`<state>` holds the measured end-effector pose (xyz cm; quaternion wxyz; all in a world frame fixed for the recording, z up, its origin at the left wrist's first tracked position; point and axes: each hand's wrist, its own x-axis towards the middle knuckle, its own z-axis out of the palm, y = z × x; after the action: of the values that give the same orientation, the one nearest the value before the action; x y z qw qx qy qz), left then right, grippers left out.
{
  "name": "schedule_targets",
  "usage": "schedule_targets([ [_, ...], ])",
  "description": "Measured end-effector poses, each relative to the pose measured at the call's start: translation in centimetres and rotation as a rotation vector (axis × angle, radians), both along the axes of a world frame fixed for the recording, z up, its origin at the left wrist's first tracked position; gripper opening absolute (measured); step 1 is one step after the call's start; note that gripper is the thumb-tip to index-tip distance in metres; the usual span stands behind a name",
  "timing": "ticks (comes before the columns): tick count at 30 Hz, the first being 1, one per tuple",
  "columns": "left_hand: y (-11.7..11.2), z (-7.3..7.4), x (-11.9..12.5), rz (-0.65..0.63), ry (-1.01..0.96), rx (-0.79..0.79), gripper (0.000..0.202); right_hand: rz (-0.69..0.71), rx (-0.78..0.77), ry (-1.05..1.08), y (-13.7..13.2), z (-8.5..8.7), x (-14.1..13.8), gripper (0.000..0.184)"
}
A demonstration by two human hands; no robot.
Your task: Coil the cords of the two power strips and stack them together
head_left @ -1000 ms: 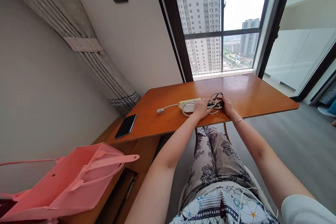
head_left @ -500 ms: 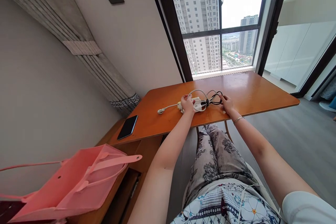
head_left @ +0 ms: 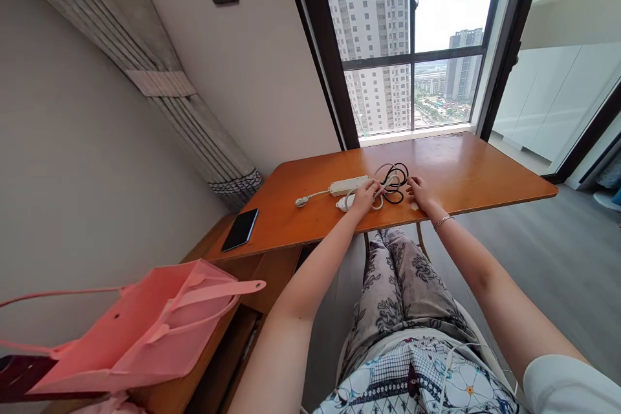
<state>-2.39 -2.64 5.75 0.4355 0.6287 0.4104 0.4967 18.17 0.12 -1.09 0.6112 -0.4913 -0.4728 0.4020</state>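
On the wooden table (head_left: 451, 162), a long white power strip (head_left: 350, 185) lies with its cord running left to a plug (head_left: 301, 201). In front of it sits a smaller white piece (head_left: 345, 203), rounded at its end, partly hidden by my left hand (head_left: 365, 197). The fingers of that hand are closed on a white cable (head_left: 391, 186) in the bundle. A looped black cable (head_left: 398, 171) lies tangled with the white one. Just right of the loops is my right hand (head_left: 421, 194), fingers loosely curled and apart, with nothing visible in them.
A dark phone (head_left: 240, 230) lies at the table's left end. Below it, an open pink bag (head_left: 145, 330) rests on a lower wooden surface. A wall and gathered curtain (head_left: 194, 123) border the left side; a window (head_left: 412, 58) is behind the table.
The cable bundle has loosened and spread, and the white strip and smaller piece now lie apart. My left hand has moved right onto the cables; my right hand has come off the black cable.
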Motion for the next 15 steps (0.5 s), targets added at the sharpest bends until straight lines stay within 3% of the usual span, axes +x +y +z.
schedule_targets([
  [4, -0.3, 0.6, -1.1, 0.036, 0.407, 0.335, 0.03, 0.02, -0.006, 0.013, -0.1, 0.1, -0.1, 0.047],
  [7, -0.1, 1.5, -2.2, 0.072, 0.646, 0.438, 0.029, 0.035, 0.0, 0.016, -0.2, 0.1, -0.3, 0.053],
  [11, -0.6, 2.3, -2.6, -0.138, 0.882, 0.451, 0.026, 0.083, 0.006, 0.016, -0.2, 0.0, -0.4, 0.065],
  [15, -2.1, 2.7, -1.4, -0.323, 0.966, 0.404, 0.022, 0.109, 0.045, 0.003, -0.3, -0.1, -0.4, 0.075],
])
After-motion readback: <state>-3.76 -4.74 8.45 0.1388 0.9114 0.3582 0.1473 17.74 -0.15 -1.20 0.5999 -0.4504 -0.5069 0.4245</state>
